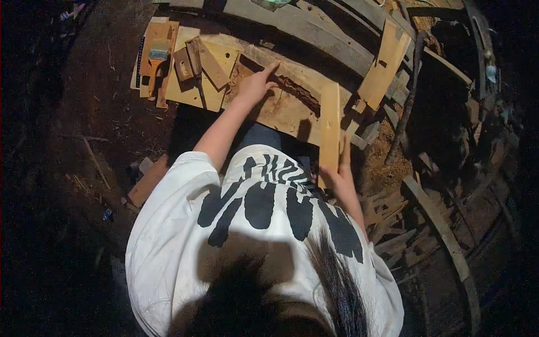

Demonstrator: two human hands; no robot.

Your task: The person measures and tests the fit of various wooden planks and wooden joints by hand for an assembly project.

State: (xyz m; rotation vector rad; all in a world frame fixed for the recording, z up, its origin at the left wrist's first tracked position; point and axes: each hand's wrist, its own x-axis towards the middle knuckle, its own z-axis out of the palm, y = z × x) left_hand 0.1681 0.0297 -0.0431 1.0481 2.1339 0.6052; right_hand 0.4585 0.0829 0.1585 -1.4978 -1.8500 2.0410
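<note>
My left hand (257,87) is over the wooden work surface (281,112), its index finger stretched toward a long strip of rough-edged wood (300,81); nothing shows in its grasp. On the right, my right hand (338,174) is wrapped round the lower part of a pale, narrow board (329,126), thumb on its near face and fingers along its right side. The board's upper end lies over the right part of the rough strip. Part of my right hand is hidden behind the board.
At the left are a brush (157,59) on wooden pieces, a yellowish board (193,92) and a wooden block with a dark metal piece (188,62). Another plank (384,64) leans at the upper right. Scrap wood (398,224) and a curved strip (441,224) lie lower right.
</note>
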